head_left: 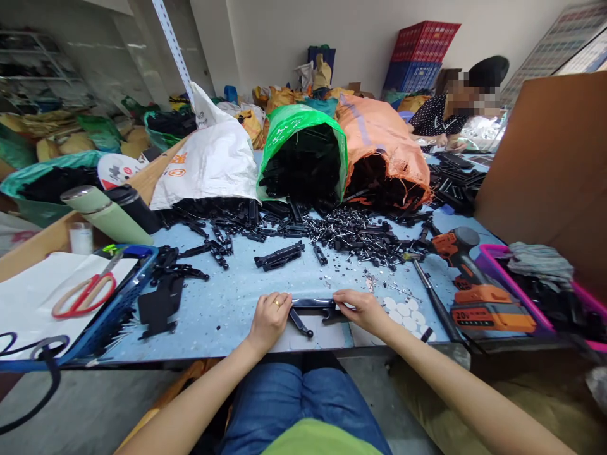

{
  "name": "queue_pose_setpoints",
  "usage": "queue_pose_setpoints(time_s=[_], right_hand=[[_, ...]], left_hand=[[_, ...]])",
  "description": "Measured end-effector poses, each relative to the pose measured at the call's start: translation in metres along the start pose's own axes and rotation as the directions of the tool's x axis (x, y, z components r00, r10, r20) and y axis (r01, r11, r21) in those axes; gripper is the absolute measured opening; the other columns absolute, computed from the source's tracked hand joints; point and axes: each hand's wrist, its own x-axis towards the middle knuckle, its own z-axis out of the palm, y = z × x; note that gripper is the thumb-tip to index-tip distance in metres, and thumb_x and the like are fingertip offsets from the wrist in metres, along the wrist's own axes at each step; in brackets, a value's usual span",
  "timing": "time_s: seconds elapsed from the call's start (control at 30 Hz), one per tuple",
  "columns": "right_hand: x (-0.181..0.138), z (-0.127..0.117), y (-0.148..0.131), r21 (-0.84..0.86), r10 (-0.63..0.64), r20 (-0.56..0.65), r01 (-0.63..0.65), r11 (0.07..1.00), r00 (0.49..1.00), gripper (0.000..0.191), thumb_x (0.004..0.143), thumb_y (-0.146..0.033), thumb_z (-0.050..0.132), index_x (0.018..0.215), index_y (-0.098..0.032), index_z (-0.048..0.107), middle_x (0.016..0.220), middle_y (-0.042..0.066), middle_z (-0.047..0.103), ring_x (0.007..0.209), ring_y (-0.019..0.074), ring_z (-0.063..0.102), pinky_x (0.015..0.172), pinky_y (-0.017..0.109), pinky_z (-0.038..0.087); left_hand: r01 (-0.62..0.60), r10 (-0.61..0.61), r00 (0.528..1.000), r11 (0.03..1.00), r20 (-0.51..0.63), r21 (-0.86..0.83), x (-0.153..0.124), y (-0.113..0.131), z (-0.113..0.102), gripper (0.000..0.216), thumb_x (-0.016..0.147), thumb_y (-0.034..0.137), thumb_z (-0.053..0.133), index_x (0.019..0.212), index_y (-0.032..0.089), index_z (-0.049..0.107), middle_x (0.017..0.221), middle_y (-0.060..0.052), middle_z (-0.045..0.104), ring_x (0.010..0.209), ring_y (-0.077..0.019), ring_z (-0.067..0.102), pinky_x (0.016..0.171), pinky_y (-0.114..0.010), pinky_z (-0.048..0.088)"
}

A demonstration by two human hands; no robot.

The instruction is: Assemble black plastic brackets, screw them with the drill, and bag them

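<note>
Near the table's front edge, my left hand [270,319] and my right hand [363,311] grip opposite ends of a glossy black bar [313,304]. A ring is on a finger of my left hand. From the bar's left part a short black arm with a rounded end [300,324] slants toward me; whether it is joined to the bar I cannot tell. Beyond my hands lie a thicker black assembly [279,256] and a small black piece [320,254]. White round discs [403,313] are spread beside my right forearm.
White [208,161], green [303,117] and orange [384,133] sacks lie behind loose black parts and screws [360,230]. At right are a hammer [436,303], a cordless drill [484,284] and a pink basket [493,265]. Scissors [90,294] rest at left. A person [443,117] sits beyond.
</note>
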Motion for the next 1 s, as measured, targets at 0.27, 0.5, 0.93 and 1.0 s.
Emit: queue_pose_setpoints(time_s=[0.27,0.5,0.93,1.0], right_hand=[[-0.027,0.002,0.017,-0.379,0.042,0.085,-0.006,0.925,0.995,0.048,0.081,-0.053,0.052,0.116,-0.019,0.056,0.111,0.013,0.06,0.096,0.0241,0.056,0.078,0.035,0.044],[-0.015,-0.036,-0.014,-0.052,-0.012,0.035,0.014,0.999,0.999,0.053,0.089,-0.056,0.031,0.057,-0.017,0.049,0.053,0.002,0.046,0.051,0.0119,0.043,0.053,0.025,0.029],[0.129,0.08,-0.013,0.372,0.225,-0.272,-0.113,0.921,0.936,0.044,0.084,-0.055,0.037,0.112,-0.023,0.049,0.128,0.009,0.045,0.118,0.0237,0.04,0.098,0.04,0.032],[0.181,0.063,0.024,0.187,0.348,-0.218,-0.311,0.932,0.912,0.04,0.084,-0.048,0.044,0.111,-0.019,0.05,0.122,0.011,0.051,0.116,0.0229,0.042,0.1,0.039,0.029]], left_hand=[[-0.264,0.265,0.947,0.964,0.182,-0.03,0.025,0.027,0.014,0.043,0.088,0.037,0.045,0.123,0.011,0.047,0.117,-0.014,0.057,0.103,-0.0245,0.052,0.083,-0.037,0.038],[-0.017,0.076,0.985,0.937,0.155,-0.35,0.043,0.047,-0.03,0.057,0.093,0.046,0.017,0.066,0.015,0.057,0.061,-0.008,0.058,0.059,-0.0165,0.052,0.056,-0.027,0.038],[-0.089,0.01,0.962,0.957,-0.273,-0.278,0.032,0.02,-0.014,0.072,0.084,0.064,0.02,0.129,0.014,0.044,0.09,-0.013,0.062,0.084,-0.023,0.056,0.069,-0.034,0.044],[0.007,-0.01,0.994,1.0,-0.108,-0.029,0.042,-0.012,0.009,0.064,0.081,0.063,0.034,0.125,0.02,0.05,0.094,-0.012,0.061,0.088,-0.0249,0.054,0.075,-0.037,0.043]])
